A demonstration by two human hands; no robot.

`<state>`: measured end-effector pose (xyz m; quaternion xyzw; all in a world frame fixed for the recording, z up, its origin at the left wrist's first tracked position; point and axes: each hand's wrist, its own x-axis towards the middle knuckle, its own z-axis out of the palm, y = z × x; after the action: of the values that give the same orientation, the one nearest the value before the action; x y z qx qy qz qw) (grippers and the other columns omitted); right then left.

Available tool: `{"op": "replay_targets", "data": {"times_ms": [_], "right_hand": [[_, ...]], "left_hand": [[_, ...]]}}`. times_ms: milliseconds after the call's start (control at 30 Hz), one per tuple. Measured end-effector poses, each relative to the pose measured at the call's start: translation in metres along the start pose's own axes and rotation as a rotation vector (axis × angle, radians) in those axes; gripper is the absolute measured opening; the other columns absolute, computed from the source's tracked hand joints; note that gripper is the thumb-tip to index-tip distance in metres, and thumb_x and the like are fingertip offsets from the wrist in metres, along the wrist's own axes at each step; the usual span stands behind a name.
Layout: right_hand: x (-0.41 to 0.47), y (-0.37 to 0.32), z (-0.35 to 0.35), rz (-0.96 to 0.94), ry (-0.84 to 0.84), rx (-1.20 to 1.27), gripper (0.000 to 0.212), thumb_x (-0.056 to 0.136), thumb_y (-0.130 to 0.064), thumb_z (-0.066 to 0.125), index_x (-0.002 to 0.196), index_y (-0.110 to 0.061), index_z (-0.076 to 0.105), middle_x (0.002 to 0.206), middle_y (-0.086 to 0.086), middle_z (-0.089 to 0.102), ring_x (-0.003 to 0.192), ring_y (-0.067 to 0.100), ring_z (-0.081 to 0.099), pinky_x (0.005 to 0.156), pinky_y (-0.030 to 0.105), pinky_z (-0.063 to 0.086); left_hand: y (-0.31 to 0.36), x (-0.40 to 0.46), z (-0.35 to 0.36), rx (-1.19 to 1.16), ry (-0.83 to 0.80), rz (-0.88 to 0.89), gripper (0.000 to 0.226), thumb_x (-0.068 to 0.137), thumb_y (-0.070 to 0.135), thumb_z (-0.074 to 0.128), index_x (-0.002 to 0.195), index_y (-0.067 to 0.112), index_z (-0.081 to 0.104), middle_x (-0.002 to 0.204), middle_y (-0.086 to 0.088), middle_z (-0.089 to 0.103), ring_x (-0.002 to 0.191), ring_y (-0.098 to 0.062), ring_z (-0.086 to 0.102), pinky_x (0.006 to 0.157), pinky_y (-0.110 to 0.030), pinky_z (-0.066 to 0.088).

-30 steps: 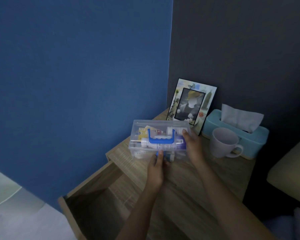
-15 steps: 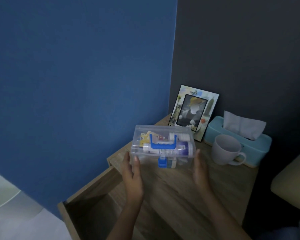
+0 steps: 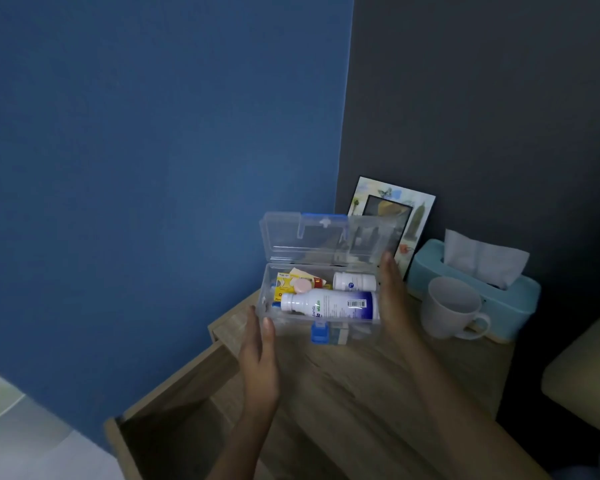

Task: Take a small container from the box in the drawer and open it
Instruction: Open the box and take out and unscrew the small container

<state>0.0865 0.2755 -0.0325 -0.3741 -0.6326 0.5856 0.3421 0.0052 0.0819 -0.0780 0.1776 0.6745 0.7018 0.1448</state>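
A clear plastic box [image 3: 359,330] with a blue latch [image 3: 318,333] stands on the wooden nightstand top [image 3: 361,393]. Its lid [image 3: 291,240] is swung up and open. Inside lie a large white bottle with a blue label [image 3: 329,305], a small white container [image 3: 354,281] behind it, yellow packets [image 3: 284,282] and a pink round cap [image 3: 301,285]. My left hand [image 3: 258,362] presses the box's left end. My right hand [image 3: 394,299] lies flat against its right end. The open drawer [image 3: 174,434] below left looks dark and its inside is hard to see.
A white mug [image 3: 452,308] stands right of the box, with a teal tissue box [image 3: 513,306] behind it. A picture frame [image 3: 416,216] leans on the dark wall behind the lid. A blue wall is to the left, and a beige cushion [image 3: 586,375] at far right.
The box's lid was shut with its blue handle on top; now it stands open. My hands moved from the latch and lid to the two ends of the box.
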Motion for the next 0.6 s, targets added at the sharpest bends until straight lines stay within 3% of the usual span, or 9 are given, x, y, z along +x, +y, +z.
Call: {"op": "replay_targets", "data": {"times_ms": [167,400,500,600], "right_hand": [[0.031,-0.008,0.004,-0.025,-0.006,-0.1,0.068,0.092,-0.066,0.02,0.15,-0.03,0.027,0.157,0.003,0.033,0.143,0.022,0.032,0.119,0.047,0.023],[0.041,-0.003,0.001,0.001,-0.127,-0.104,0.078,0.086,-0.074,0.024,0.149,-0.029,0.03,0.156,0.003,0.034,0.144,0.024,0.032,0.118,0.053,0.023],[0.04,-0.004,-0.003,-0.008,-0.161,-0.052,0.09,0.077,-0.082,0.03,0.148,-0.027,0.032,0.156,0.003,0.035,0.144,0.024,0.031,0.118,0.053,0.022],[0.03,-0.003,-0.007,0.011,-0.095,0.004,0.091,0.074,-0.082,0.033,0.147,-0.027,0.035,0.152,0.003,0.04,0.139,0.025,0.039,0.115,0.054,0.029]], "left_hand": [[-0.002,0.002,0.001,-0.006,0.001,-0.02,0.077,0.083,0.064,0.035,0.149,0.026,0.03,0.156,0.008,0.032,0.141,-0.005,0.029,0.114,-0.027,0.026],[-0.005,0.007,-0.001,0.015,-0.01,-0.023,0.075,0.084,0.063,0.034,0.149,0.026,0.03,0.156,0.007,0.033,0.139,-0.003,0.029,0.111,-0.026,0.027],[-0.001,0.012,-0.002,0.023,-0.022,-0.033,0.078,0.083,0.062,0.034,0.149,0.023,0.032,0.155,0.003,0.036,0.142,-0.01,0.032,0.116,-0.034,0.029],[0.005,0.02,-0.003,0.056,-0.021,-0.02,0.076,0.083,0.062,0.035,0.149,0.026,0.031,0.156,0.005,0.034,0.136,-0.001,0.029,0.108,-0.021,0.028]]}}
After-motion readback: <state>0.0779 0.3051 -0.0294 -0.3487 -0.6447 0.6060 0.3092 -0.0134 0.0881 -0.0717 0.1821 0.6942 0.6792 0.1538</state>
